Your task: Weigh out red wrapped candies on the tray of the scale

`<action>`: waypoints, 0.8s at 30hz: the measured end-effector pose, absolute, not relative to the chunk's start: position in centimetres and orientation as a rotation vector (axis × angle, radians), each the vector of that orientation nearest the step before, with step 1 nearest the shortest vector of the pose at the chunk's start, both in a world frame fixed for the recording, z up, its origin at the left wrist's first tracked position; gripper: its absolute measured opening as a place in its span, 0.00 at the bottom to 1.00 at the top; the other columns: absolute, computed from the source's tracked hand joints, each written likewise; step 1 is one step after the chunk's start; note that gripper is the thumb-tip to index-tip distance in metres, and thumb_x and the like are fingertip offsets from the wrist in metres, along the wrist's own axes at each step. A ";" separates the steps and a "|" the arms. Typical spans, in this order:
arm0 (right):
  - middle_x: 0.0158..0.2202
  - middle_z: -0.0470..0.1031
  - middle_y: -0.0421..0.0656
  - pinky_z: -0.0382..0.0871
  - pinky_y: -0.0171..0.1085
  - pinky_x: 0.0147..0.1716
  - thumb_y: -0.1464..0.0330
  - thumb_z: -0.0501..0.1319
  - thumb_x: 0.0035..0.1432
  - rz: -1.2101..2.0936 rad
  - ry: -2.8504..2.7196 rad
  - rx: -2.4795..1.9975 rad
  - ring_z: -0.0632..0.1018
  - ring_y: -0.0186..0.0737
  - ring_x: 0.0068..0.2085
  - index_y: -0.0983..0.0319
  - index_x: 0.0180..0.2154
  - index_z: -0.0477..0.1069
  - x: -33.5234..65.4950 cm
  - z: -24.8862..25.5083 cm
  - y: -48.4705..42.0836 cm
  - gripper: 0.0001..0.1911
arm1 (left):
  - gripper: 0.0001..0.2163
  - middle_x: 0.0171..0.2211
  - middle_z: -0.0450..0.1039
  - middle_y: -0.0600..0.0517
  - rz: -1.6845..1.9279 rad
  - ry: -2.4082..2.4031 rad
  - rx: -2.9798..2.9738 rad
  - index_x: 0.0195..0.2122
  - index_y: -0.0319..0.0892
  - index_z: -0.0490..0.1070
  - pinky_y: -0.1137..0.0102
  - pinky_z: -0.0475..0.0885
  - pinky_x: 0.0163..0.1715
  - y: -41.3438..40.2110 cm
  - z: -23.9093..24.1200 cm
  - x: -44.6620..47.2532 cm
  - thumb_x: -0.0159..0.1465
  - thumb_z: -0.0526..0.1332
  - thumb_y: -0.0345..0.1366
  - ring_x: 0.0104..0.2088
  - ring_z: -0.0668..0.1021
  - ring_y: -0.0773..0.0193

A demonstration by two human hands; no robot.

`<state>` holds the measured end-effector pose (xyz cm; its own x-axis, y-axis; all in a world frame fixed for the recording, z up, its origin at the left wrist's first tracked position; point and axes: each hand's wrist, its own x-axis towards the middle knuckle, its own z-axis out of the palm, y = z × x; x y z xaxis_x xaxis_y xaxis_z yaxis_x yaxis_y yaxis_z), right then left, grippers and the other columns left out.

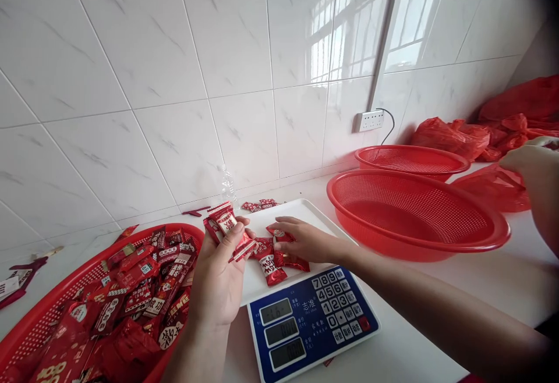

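Observation:
My left hand (218,281) is raised over the scale's white pan (301,213) and is closed on a small bunch of red-and-white candy packets (226,224). My right hand (305,240) lies over the pan with its fingers pressing on red candy packets (279,258) that rest there. A blue digital scale (312,322) with a keypad and three displays sits in front of me. To the left, a red mesh basket (39,313) holds several red wrapped candies (144,290).
Two empty red mesh baskets (419,214) (410,159) stand at the right, with red plastic bags (454,135) behind them. Another person's hand (530,159) shows at the right edge. A clear bottle (227,185) and a wall socket (369,120) are by the tiled wall.

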<state>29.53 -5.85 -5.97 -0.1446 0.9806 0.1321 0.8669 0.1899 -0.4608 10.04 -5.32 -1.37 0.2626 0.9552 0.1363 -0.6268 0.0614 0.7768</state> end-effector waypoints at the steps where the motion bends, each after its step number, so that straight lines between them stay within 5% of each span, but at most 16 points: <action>1: 0.64 0.60 0.50 0.54 0.53 0.61 0.48 0.55 0.59 0.415 -2.112 -1.727 0.58 0.54 0.65 0.57 0.61 0.63 28.9 -5.9 -5.9 0.33 | 0.11 0.34 0.76 0.53 1.268 0.481 0.857 0.35 0.43 0.74 0.73 0.75 0.35 -5.4 -1.4 10.0 0.51 0.72 0.32 0.32 0.76 0.69; 5: 0.69 0.48 0.51 0.33 0.66 0.61 0.40 0.52 0.55 0.497 -2.322 -1.675 0.43 0.63 0.68 0.53 0.65 0.54 27.1 -6.0 -5.9 0.42 | 0.11 0.34 0.76 0.53 1.276 0.506 0.858 0.35 0.43 0.75 0.72 0.75 0.37 -5.6 -1.4 9.9 0.52 0.72 0.32 0.33 0.76 0.69; 12: 0.64 0.62 0.45 0.36 0.62 0.62 0.57 0.59 0.57 0.458 -2.448 -1.512 0.53 0.56 0.67 0.52 0.57 0.67 28.1 -5.3 -5.6 0.26 | 0.09 0.34 0.76 0.53 1.278 0.504 0.874 0.34 0.43 0.75 0.73 0.75 0.36 -5.5 -1.3 9.9 0.52 0.72 0.32 0.32 0.77 0.70; 16: 0.65 0.59 0.45 0.38 0.60 0.63 0.65 0.61 0.53 0.493 -2.426 -1.520 0.50 0.54 0.68 0.54 0.53 0.71 30.0 -4.6 -6.3 0.23 | 0.10 0.34 0.76 0.53 1.281 0.506 0.882 0.34 0.43 0.75 0.74 0.75 0.34 -5.5 -1.4 9.9 0.52 0.72 0.33 0.32 0.76 0.70; 24: 0.70 0.42 0.52 0.41 0.63 0.62 0.39 0.53 0.52 0.572 -2.131 -1.909 0.42 0.63 0.68 0.54 0.67 0.49 30.9 -5.4 -7.8 0.47 | 0.12 0.34 0.76 0.53 1.275 0.519 0.870 0.35 0.43 0.74 0.74 0.75 0.32 -5.5 -1.5 10.1 0.50 0.73 0.33 0.31 0.77 0.70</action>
